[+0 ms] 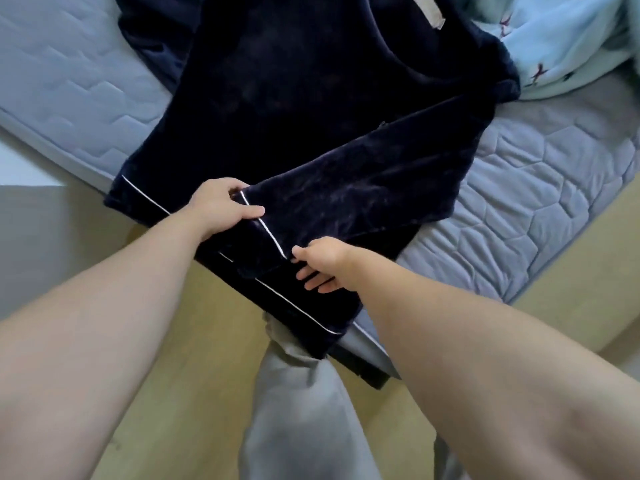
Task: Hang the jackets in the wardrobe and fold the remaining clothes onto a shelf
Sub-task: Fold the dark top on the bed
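1. The navy velvet top (311,98) lies flat on the quilted mattress (536,188). Its long axis runs away from the person, neckline far, hem overhanging the bed corner.
2. White piping edges the hem and cuff. One sleeve (363,188) is folded across the body.
3. The left hand (221,209) has its grip closed on the cuff's far corner. The right hand (322,265) pinches the near corner.
4. A pale blue blanket (571,46) lies just beside the far shoulder.

Navy top (294,98) is looking velvety with a faint sheen, mattress (526,174) is showing matt quilted cloth, and the blue blanket (571,39) is looking fleecy.
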The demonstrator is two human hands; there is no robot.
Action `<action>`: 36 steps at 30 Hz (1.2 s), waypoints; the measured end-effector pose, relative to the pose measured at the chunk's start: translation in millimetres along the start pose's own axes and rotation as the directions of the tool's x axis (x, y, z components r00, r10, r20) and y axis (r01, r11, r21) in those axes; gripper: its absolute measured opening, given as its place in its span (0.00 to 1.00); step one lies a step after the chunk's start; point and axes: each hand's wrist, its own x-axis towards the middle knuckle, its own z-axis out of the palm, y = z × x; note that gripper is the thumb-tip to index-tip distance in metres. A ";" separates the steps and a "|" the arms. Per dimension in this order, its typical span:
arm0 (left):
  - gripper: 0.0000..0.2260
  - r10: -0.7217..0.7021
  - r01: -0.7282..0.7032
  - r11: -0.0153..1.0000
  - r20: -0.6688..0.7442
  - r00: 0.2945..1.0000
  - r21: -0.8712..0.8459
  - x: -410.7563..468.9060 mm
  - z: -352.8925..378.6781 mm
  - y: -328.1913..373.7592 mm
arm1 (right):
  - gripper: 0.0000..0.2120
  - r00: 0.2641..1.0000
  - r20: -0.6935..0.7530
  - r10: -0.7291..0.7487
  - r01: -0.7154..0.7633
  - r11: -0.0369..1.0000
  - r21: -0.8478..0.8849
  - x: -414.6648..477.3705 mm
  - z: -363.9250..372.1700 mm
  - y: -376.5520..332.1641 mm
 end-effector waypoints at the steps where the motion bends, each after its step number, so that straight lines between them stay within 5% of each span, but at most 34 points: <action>1: 0.14 0.067 -0.065 0.997 -0.041 0.997 0.049 9.4 -7.3 -1.3 | 0.15 1.000 -0.022 0.001 0.000 0.999 0.040 9.4 10.1 -4.6; 7: 0.14 0.208 -0.207 0.934 0.030 0.978 0.291 42.4 -24.8 -7.2 | 0.12 0.982 -0.155 0.109 -0.062 0.958 0.280 51.6 54.1 -19.2; 15: 0.17 0.330 -0.128 0.852 -0.330 0.884 0.508 58.4 -4.3 -17.9 | 0.05 0.927 -0.373 0.028 -0.035 0.999 -0.014 60.5 12.5 -18.2; 18: 0.22 0.508 -0.136 0.728 -0.395 0.765 0.672 50.2 18.9 -15.3 | 0.11 0.916 -0.401 -0.024 -0.031 0.991 -0.130 45.2 -21.0 -15.6; 21: 0.23 0.761 -0.341 0.469 -0.177 0.624 0.815 29.5 45.7 -3.2 | 0.19 0.878 -0.476 -0.056 0.001 0.993 -0.114 22.0 -53.1 -9.5; 25: 0.33 0.668 -0.462 0.006 0.340 0.661 0.887 10.3 77.8 -8.1 | 0.21 0.645 -0.751 -0.143 -0.060 0.970 -0.237 -7.2 -94.2 1.0; 28: 0.33 0.565 -0.331 0.030 0.257 0.784 0.943 7.1 82.1 -14.9 | 0.15 0.478 -0.840 -0.256 -0.095 0.936 -0.339 -15.9 -121.2 10.7; 31: 0.40 0.470 -0.216 0.066 0.161 0.868 0.974 5.6 75.0 -14.8 | 0.17 0.445 -0.852 -0.277 -0.061 0.939 -0.338 -18.8 -143.3 12.8; 36: 0.42 0.440 -0.269 -0.144 0.306 0.844 0.952 7.4 61.8 -29.9 | 0.29 0.518 -0.801 -0.300 -0.033 0.929 -0.369 -17.5 -165.8 1.2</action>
